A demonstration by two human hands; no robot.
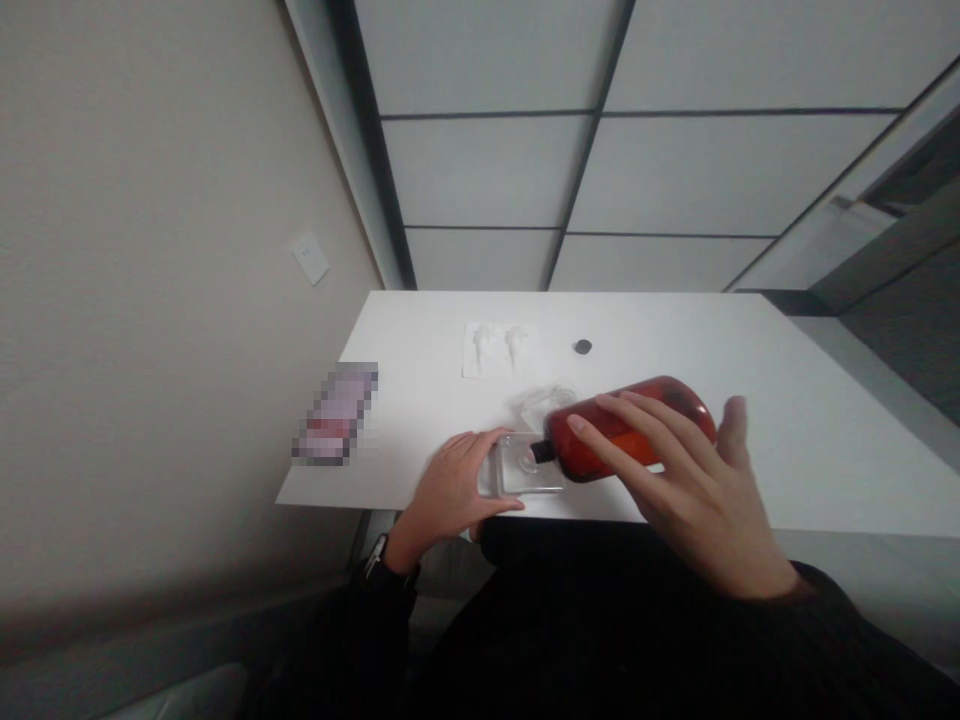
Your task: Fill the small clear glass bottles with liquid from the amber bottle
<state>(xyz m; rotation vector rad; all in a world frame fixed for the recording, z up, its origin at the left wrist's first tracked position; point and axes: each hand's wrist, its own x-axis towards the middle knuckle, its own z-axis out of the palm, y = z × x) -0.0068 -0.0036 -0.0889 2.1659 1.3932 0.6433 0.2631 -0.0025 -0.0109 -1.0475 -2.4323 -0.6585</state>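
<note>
My right hand [675,470] grips a reddish-amber bottle [592,445], tipped nearly flat with its black neck [541,452] pointing left. The neck is over a clear square container [531,482] near the table's front edge. Around the container's left side curves my left hand [459,480], thumb at the front and fingers at the back. Whether liquid is leaving the bottle I cannot tell. Just behind the container lies a clear, crumpled-looking piece [546,405], partly hidden by the bottle.
On the white table [420,400], a small dark round cap [583,346] lies at the back. Left of it is a white sheet [471,365] with two white pieces. A blurred-out pinkish object [336,412] lies at the left edge. A wall [187,250] stands close on the left.
</note>
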